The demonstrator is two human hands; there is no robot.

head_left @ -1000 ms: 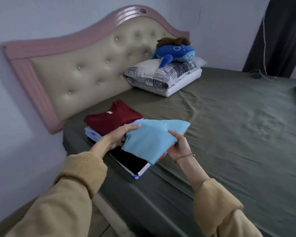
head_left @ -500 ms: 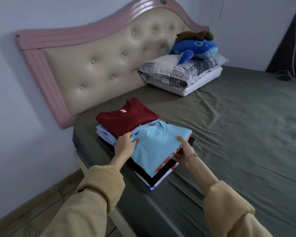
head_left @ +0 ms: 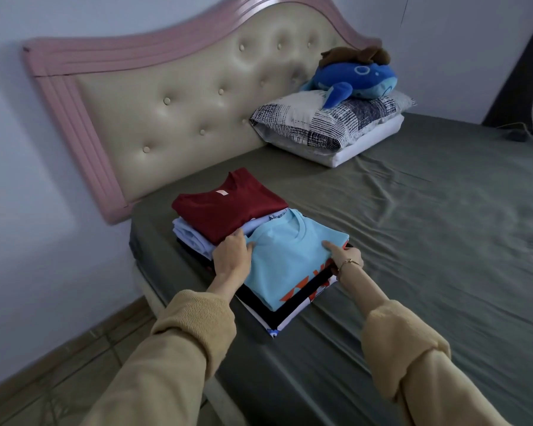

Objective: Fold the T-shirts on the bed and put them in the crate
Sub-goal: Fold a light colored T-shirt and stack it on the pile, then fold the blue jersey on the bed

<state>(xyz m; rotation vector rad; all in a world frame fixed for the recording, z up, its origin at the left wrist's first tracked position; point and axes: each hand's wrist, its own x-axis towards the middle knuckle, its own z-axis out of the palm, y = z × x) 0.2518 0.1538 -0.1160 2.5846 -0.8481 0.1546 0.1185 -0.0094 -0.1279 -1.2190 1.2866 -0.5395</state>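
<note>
A: From the head camera, what is differing from a second ago?

B: The light blue T-shirt (head_left: 290, 259) is no longer being carried in the air; it is now lying folded on top of the nearer stack, over a black shirt (head_left: 277, 315) and a white printed one (head_left: 293, 321). The view is also sitting closer to the bed (head_left: 413, 241).

A: And the hands?

B: The left hand (head_left: 233, 259) is resting at the shirt's left edge, fingers bent and touching the cloth near the collar; I cannot tell whether it is pinching it. The right hand (head_left: 345, 256) is lying on the right edge, its straight forefinger pressing the fabric, a thin bracelet (head_left: 350, 263) at the wrist.

A: So the shirt is lying between them?

B: Yes, between both hands, just beside the dark red T-shirt (head_left: 228, 207), which is topping a pale blue garment (head_left: 191, 235). Farther off, a blue plush whale (head_left: 357, 79) is sitting on a patterned pillow (head_left: 330, 121) by the headboard (head_left: 182, 96).
</note>
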